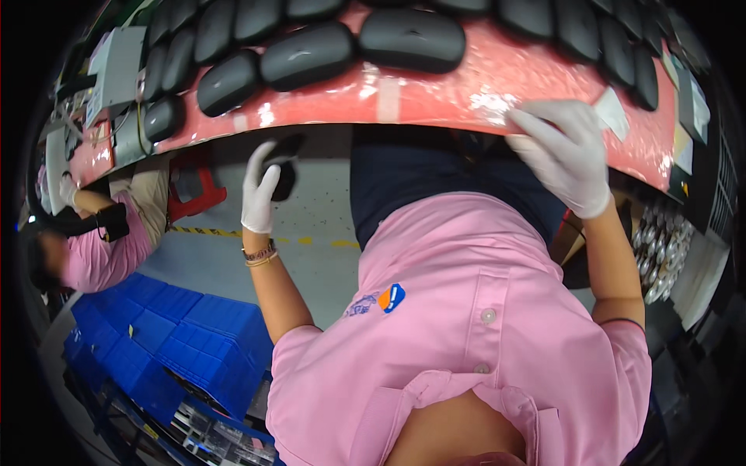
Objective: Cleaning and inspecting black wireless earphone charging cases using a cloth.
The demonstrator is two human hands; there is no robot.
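My left hand, in a white glove, is closed on a black rounded piece over the floor, just off the bench's near edge. A thin dark flap shows above that piece; whether the two are joined is unclear. My right hand, also gloved in white, is at the bench edge on the right. Its fingers are bent and drawn together at the tips, and what they hold, if anything, does not show. Several black rounded oblong cases lie in rows on the pink covered bench top beyond both hands.
A crumpled white scrap lies right of my right hand. At the left are a grey-white box device, a person in a pink shirt and a red stool. Blue bins stand at the lower left.
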